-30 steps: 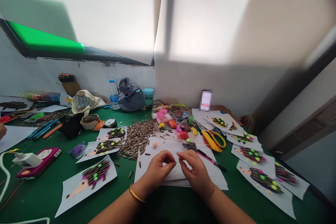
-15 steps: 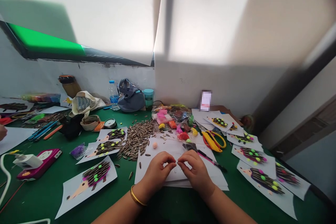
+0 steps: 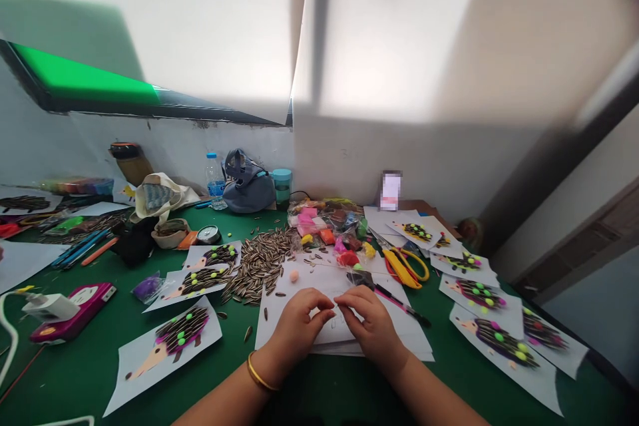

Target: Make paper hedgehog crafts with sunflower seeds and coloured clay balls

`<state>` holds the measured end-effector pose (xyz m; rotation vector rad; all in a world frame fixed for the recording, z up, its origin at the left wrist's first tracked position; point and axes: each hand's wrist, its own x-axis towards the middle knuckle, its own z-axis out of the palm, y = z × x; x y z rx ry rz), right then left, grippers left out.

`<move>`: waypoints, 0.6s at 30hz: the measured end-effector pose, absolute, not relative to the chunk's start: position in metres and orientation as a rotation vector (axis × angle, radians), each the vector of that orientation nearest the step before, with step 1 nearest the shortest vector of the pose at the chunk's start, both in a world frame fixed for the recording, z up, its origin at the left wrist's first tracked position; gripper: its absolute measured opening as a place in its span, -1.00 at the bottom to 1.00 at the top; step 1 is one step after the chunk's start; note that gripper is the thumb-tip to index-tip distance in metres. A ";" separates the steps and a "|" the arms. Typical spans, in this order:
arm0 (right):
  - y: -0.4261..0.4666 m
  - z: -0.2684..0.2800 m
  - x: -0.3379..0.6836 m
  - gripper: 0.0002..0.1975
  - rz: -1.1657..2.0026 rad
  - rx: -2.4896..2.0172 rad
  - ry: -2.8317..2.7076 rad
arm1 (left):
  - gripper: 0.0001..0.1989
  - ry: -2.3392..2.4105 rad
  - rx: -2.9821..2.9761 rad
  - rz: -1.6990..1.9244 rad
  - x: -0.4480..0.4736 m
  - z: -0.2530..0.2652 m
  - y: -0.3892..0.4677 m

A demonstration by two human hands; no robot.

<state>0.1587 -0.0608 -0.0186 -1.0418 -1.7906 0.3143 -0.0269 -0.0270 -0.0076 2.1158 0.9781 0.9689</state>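
Note:
My left hand (image 3: 299, 324) and my right hand (image 3: 370, 325) meet fingertip to fingertip just above a stack of white paper sheets (image 3: 414, 341) on the green table (image 3: 90, 359). Together they pinch something very small between thumbs and forefingers; I cannot make out what it is. A gold bangle (image 3: 258, 373) circles my left wrist. A pile of striped sunflower seeds (image 3: 259, 259) lies just beyond my left hand. A small peach clay ball (image 3: 294, 275) rests on the paper in front of the hands.
Hedgehog pictures made of seeds lie left (image 3: 172, 339) and right (image 3: 499, 339). Yellow scissors (image 3: 404, 266), a dark pen (image 3: 399, 303), bags of coloured clay (image 3: 329, 226), a pink case with a charger (image 3: 70, 309), a water bottle (image 3: 215, 180) and a grey bag (image 3: 247, 183) crowd the table.
My hands stay together at the same spot, fingers shifting only slightly. The other person's hand at the far left edge has slipped out of view.

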 end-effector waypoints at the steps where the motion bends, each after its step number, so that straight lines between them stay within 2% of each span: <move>1: -0.061 -0.019 0.159 -0.78 0.331 -1.039 -1.783 | -0.95 0.976 2.119 0.973 -0.027 -0.008 -0.027; 18: -0.057 -0.016 0.157 -0.74 0.750 -1.113 -1.487 | -0.89 0.942 2.106 1.076 -0.029 -0.013 -0.022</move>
